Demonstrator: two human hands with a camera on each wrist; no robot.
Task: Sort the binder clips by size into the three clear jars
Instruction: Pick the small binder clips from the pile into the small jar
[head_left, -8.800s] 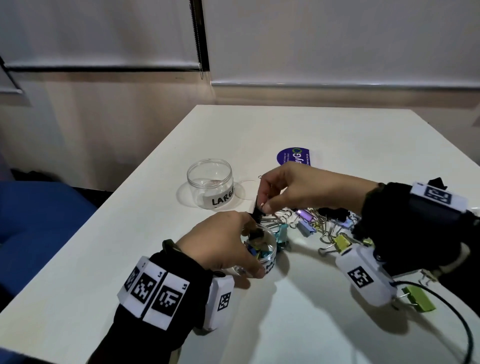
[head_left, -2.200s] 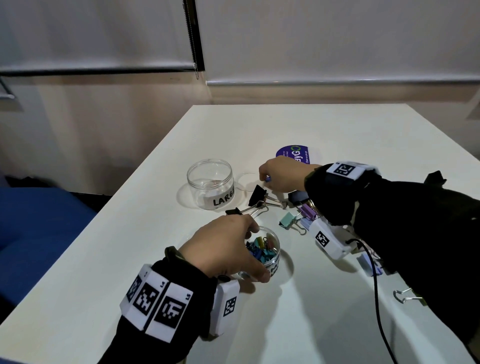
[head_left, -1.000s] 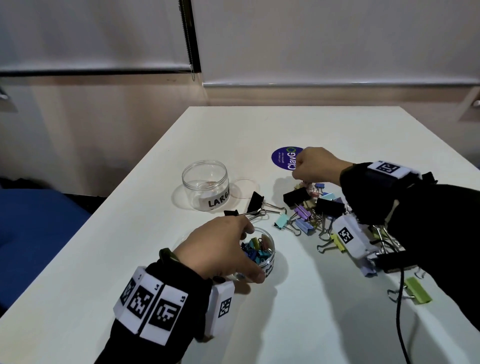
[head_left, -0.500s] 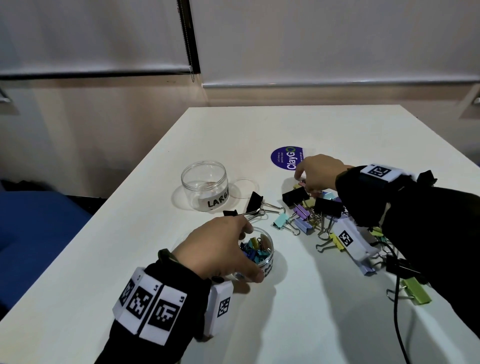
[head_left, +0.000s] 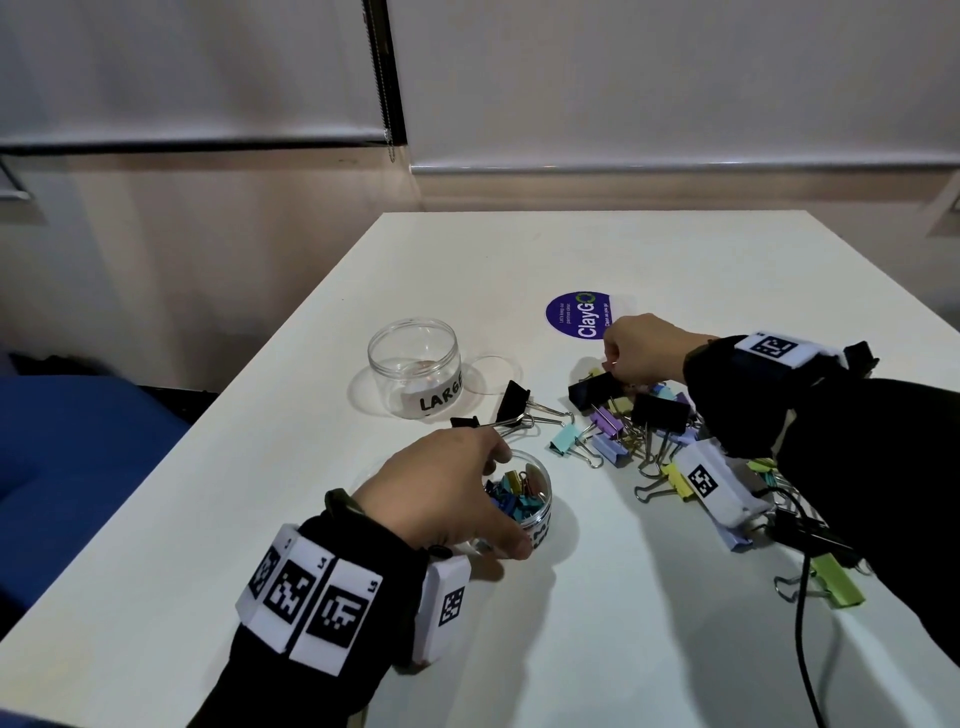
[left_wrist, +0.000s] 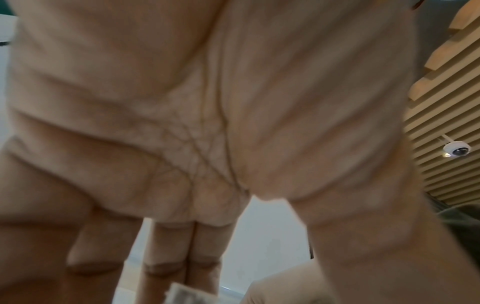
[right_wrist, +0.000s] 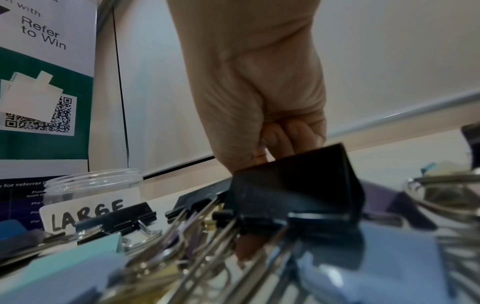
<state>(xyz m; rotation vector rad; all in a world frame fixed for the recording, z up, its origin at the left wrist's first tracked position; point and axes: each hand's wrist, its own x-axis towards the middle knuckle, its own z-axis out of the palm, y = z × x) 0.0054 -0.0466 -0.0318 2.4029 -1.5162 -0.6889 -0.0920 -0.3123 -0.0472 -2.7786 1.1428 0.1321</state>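
Picking small clips out of a tangled heap is fiddly, so here's how I'd play this one. My left hand (head_left: 447, 493) is curled around the small jar (head_left: 524, 499) near my edge of the counter (head_left: 519, 249), thumb and fingers wrapped on its wall. That jar is already well stocked with little coloured clips, and I'm just bracing it so nothing tips.

My right hand (head_left: 641, 347) is over the far end of the clip pile (head_left: 628, 431), fingers bunched together at a big black clip (right_wrist: 296, 183) at the edge of the heap. Whether I've actually pinched something is hard to tell; the wrist view shows the fingers curled tight just behind that black clip, but the fingertips themselves are hidden.

If it's the black one, it belongs in the jar marked LARGE (head_left: 415, 371), which sits further back to the left and looks almost empty. I can't see a third jar anywhere.

My tips: grab by the folded body, not the wire loops, since the handles in this pile are interlocked and I reckon lifting by one drags its neighbours along. Lift straight up, give it a little shake, then carry it over. Two more black clips (head_left: 506, 410) lie loose between the jars, easy wins for later.
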